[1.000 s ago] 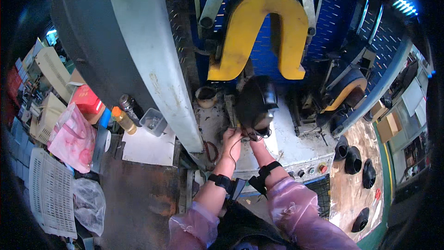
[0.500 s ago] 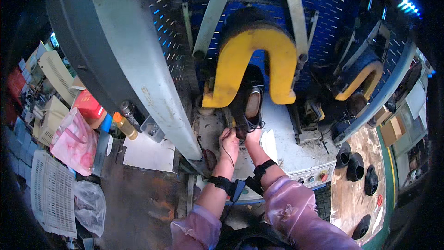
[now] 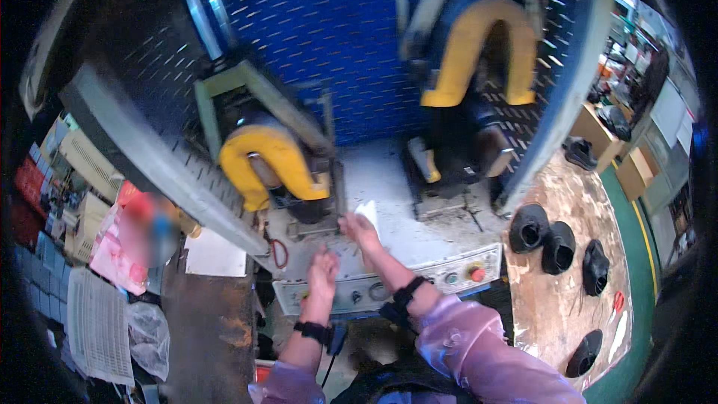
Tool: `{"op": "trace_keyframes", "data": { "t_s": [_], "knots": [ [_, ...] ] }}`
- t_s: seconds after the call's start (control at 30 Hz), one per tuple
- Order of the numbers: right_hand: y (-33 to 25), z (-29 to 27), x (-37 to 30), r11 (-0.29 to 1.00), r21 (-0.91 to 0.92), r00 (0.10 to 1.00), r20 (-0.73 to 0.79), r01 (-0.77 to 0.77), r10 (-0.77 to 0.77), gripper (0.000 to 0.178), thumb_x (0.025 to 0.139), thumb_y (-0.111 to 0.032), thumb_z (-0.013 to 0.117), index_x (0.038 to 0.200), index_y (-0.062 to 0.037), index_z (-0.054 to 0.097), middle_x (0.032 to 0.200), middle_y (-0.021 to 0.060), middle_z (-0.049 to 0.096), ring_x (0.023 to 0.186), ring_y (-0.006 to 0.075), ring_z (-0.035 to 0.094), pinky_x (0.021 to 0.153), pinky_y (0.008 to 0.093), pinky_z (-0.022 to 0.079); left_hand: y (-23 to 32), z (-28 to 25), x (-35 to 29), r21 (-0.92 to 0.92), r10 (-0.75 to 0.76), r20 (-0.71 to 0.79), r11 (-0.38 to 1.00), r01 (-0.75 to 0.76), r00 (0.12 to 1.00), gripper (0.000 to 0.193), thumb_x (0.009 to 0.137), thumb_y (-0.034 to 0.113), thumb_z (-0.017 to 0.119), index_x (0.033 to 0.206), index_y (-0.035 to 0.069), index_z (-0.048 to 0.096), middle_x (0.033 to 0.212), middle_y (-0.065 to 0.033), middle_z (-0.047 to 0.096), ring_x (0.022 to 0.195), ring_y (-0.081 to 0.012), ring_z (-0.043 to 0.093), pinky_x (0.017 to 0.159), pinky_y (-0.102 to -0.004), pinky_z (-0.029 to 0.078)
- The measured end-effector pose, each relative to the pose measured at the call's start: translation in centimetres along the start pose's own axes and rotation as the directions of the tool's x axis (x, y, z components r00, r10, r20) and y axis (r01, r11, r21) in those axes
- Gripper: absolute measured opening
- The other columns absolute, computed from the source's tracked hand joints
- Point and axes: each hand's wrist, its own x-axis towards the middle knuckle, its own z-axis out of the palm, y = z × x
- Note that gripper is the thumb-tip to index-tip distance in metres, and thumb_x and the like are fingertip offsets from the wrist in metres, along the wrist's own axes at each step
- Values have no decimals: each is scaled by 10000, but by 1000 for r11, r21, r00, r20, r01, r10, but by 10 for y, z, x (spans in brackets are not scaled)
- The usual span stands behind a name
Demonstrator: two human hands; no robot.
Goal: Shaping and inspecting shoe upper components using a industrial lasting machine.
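My left hand is over the front of the machine's light bed, above the control panel. Its fingers are smeared by motion. My right hand reaches farther in, beside a white flat piece on the bed. Blur hides whether its fingers touch that piece. Neither hand visibly holds a shoe. Ahead on the left is a yellow U-shaped press pad, with a dark shoe partly hidden beneath it. Red-handled scissors lie near the bed's left side.
A second yellow U-shaped pad hangs at the right over blurred dark parts. The control panel carries a red button. Several black shoes stand on the worn board at right. Metal posts flank the machine.
The view has swung right. Both hands have come away from the black shoe they were handling under the yellow pad. That pad now appears lower and farther left.
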Motion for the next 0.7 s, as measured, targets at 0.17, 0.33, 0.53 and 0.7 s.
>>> {"op": "trace_keyframes", "data": {
  "t_s": [0.17, 0.33, 0.53, 0.7],
  "knots": [
    [-44, -141, -121, 941, 221, 965, 5, -257, 263, 254, 954, -248, 469, 1088, -48, 550, 997, 78, 642, 850, 180, 644, 726, 283, 526, -47, 153, -85, 385, 219, 415, 838, -388, 883, 241, 892, 148, 577, 1103, 32, 578, 871, -36, 603, 667, -126, 563, 609, -231, 450],
    [-74, -244, -193, 963, 220, 951, -230, -154, 204, 239, 946, -248, 489, 1055, -51, 570, 966, 70, 654, 828, 158, 644, 724, 270, 515, -40, 319, -135, 391, 592, 743, -5, -920, 312, 542, 795, 120, 657, 1294, 50, 457, 850, -89, 530, 676, -165, 547, 605, -289, 468],
    [-128, -258, -246, 988, 70, 931, -351, 135, -103, 237, 940, -231, 494, 1061, -43, 574, 966, 61, 648, 838, 132, 619, 757, 263, 474, -29, 313, -140, 341, 620, 784, -412, -845, 14, 209, 776, 14, 556, 973, 0, 625, 789, -132, 561, 612, -296, 552, 544, -372, 448],
    [-176, -251, -304, 885, -175, 848, -255, 432, -464, 366, 948, -290, 473, 1172, -10, 543, 1102, 105, 607, 1041, 169, 553, 937, 315, 394, -62, 261, -220, 15, 264, 957, -469, -883, -124, 401, 612, -70, 607, 1003, 19, 636, 747, -98, 542, 641, -273, 539, 576, -365, 451]
  ]
}}
